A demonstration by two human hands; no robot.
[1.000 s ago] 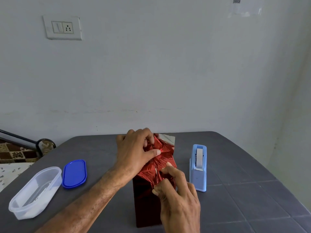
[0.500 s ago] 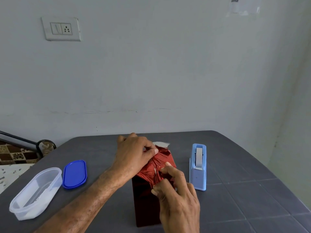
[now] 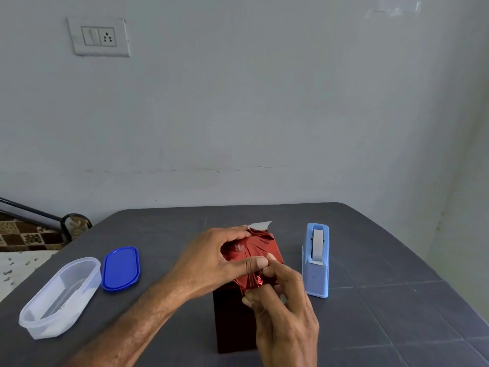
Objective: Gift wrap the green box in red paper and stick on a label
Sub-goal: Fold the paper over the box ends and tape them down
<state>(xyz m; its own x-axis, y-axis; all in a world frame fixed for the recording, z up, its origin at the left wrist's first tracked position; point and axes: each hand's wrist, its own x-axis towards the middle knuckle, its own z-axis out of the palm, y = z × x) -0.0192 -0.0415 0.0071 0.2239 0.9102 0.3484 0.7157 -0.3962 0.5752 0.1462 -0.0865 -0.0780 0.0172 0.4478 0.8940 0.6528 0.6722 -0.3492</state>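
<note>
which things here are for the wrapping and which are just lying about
For the job: shiny red foil paper, gripped by left hand and right hand; light blue tape dispenser.
Lying about: clear plastic tub; blue oval lid.

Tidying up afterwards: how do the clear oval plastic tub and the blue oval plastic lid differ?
The clear oval plastic tub is see-through and deep; the blue oval plastic lid is opaque and flat. The tub stands open; the lid lies beside it. Both are oval and rest on the grey table.

Bare left forearm point(image 3: 137, 321), left hand point(image 3: 211, 260), right hand point(image 3: 285, 321)
</note>
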